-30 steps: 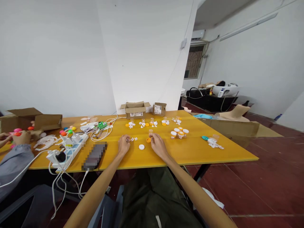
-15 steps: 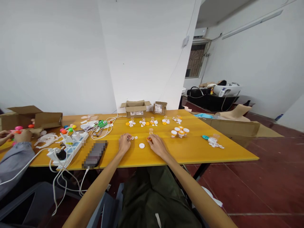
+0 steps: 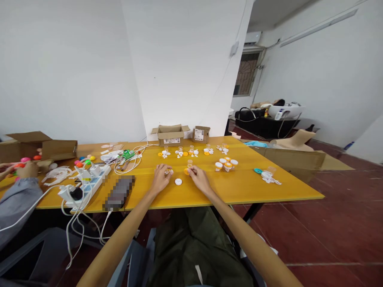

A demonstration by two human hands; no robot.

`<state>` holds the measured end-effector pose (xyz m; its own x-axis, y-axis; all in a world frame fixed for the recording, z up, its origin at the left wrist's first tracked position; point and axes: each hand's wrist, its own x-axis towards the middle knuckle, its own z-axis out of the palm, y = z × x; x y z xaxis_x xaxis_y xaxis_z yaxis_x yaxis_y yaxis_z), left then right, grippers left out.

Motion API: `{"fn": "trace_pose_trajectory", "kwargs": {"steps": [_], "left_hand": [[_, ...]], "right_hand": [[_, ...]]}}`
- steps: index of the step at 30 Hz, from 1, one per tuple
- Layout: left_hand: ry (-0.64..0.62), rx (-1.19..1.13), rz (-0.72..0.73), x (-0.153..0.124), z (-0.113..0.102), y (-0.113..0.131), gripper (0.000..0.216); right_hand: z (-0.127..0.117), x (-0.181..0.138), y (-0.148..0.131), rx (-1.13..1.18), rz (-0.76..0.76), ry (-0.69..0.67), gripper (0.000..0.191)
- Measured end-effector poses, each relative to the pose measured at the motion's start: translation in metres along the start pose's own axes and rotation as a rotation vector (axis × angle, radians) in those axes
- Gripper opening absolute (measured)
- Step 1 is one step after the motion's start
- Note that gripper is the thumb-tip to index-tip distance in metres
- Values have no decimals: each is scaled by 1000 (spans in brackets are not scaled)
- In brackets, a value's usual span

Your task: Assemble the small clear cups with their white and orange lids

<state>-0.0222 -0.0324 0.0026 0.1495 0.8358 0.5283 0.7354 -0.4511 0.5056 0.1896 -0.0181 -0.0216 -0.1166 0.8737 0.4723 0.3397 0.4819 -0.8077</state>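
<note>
My left hand (image 3: 160, 178) is over some small white pieces with dark markings (image 3: 169, 172), its fingers curled down around them at the tabletop. My right hand (image 3: 198, 177) pinches the edge of an orange ring-like lid (image 3: 187, 171) between thumb and fingers. Between the hands, closer to me, a round white disc (image 3: 178, 181) lies flat. Just beyond the orange lid stands a small clear cup (image 3: 189, 163). To the right is a cluster of small tubs with white and orange lids (image 3: 227, 164).
Several sets of clear cups, lids and white pieces (image 3: 181, 152) line the far side, before two cardboard boxes (image 3: 170, 135). A teal ring (image 3: 257, 170) lies with white pieces at right. On the left are a phone (image 3: 119, 193), a power strip (image 3: 95, 183) and a co-worker's sleeve (image 3: 20, 203).
My left hand has moved right and forward, so its fingers now cover the white pieces. My right hand stays at the orange lid, its fingers shifted slightly.
</note>
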Motion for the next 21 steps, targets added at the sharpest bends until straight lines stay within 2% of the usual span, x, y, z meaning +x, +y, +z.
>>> {"fn": "trace_pose_trajectory", "kwargs": {"steps": [5, 10, 14, 21], "left_hand": [[-222, -54, 126, -6, 3, 5, 34], [-254, -93, 211, -9, 4, 4, 38], [-299, -151, 187, -7, 4, 6, 33], [-336, -289, 85, -7, 5, 8, 40]], "right_hand": [[1, 1, 1, 139, 36, -21, 32], [2, 0, -1, 176, 29, -42, 35], [2, -1, -4, 207, 18, -82, 34], [3, -2, -6, 188, -11, -179, 32]]}}
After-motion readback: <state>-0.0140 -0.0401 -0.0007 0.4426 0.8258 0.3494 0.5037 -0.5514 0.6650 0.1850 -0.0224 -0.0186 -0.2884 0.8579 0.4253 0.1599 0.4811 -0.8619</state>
